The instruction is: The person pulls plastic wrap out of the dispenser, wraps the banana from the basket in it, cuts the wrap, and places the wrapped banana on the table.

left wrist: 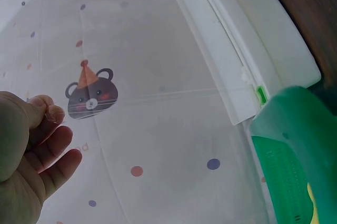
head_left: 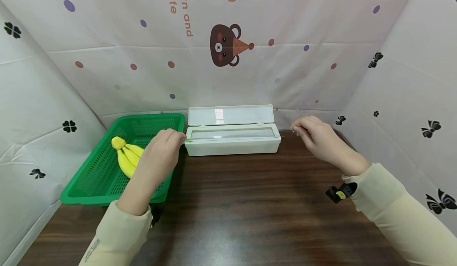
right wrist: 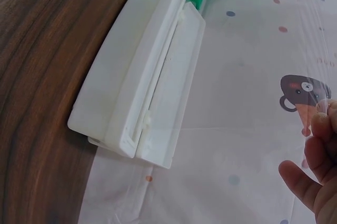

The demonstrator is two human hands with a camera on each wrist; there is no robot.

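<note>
Pinching clear film (left wrist: 163, 96), fingers narrow: left hand (head_left: 162, 152), right hand (head_left: 319, 139), film spanning between. White film dispenser (head_left: 233, 148): between hands, long axis along bench (head_left: 232, 202) back edge, left nearer.

Dark wood table (head_left: 228, 194): green basket (head_left: 85, 199), white box (head_left: 233, 148)

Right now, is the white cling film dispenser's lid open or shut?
Open: the head view shows the lid swung back behind the white cling film dispenser, leaving its framed top uncovered.
</note>
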